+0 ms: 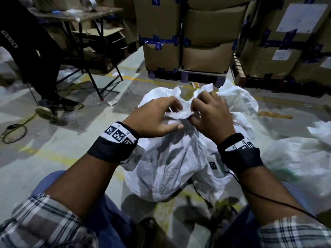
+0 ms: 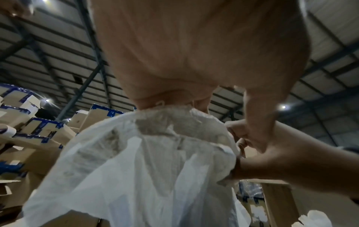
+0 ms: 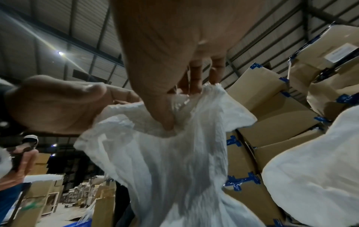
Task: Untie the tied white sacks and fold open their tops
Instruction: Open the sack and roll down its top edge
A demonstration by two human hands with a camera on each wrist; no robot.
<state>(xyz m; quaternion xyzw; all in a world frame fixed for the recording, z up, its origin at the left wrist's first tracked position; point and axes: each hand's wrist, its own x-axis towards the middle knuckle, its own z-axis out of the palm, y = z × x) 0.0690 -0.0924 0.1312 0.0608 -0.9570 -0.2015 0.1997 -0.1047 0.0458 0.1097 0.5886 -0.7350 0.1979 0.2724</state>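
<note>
A white woven sack (image 1: 172, 163) stands on the floor between my knees, its neck bunched at the top. My left hand (image 1: 157, 117) and my right hand (image 1: 207, 111) meet over that neck, each with curled fingers pinching the gathered cloth (image 1: 179, 115). The left wrist view has my left hand (image 2: 194, 98) holding the crumpled top edge of the sack (image 2: 145, 161), the other hand pinching it at the right. From the right wrist, my right hand (image 3: 170, 110) pinches a fold of the sack (image 3: 174, 153). Whether a tie is still on the neck is hidden by my fingers.
Another white sack (image 1: 238, 101) lies just behind, and more sacks (image 1: 300, 158) lie at the right. Stacked cardboard boxes (image 1: 206, 38) on pallets stand ahead. At the left are a metal-framed table (image 1: 86, 33), a standing person's legs (image 1: 44, 83) and a cable (image 1: 14, 131) on the floor.
</note>
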